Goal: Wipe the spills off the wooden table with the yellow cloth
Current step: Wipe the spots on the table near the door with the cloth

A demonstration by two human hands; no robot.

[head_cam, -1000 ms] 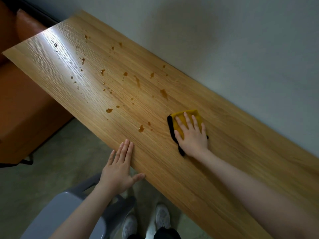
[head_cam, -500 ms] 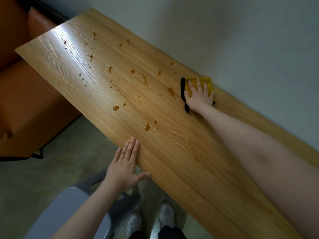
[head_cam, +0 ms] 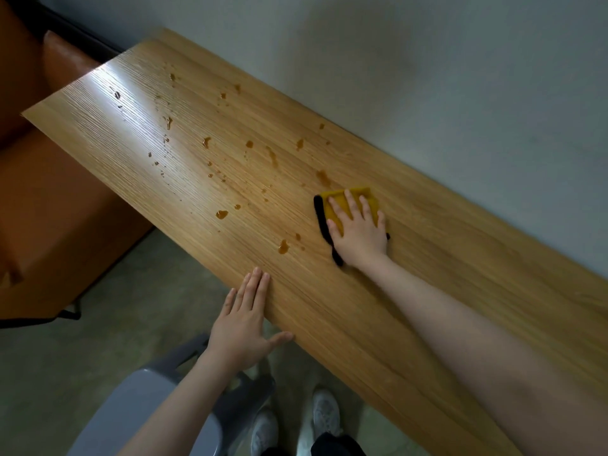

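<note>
A long wooden table (head_cam: 427,291) runs along a grey wall. Several brown spills (head_cam: 283,246) dot its left and middle part. The folded yellow cloth (head_cam: 335,202), black-edged on the left, lies on the table's middle. My right hand (head_cam: 358,230) presses flat on the cloth with its fingers straight and spread, just right of a brown smear (head_cam: 323,178). My left hand (head_cam: 245,320) rests flat on the table's near edge, fingers straight, thumb out along the edge.
A grey wall (head_cam: 427,77) borders the table's far side. An orange sofa (head_cam: 49,209) stands at the left. A grey plastic chair (head_cam: 158,406) is below my left arm, and my white shoes (head_cam: 324,413) stand on the concrete floor.
My right hand slid the cloth from mid-table out to the wall edge, then back toward me to the middle. My left hand stayed on the near edge.
</note>
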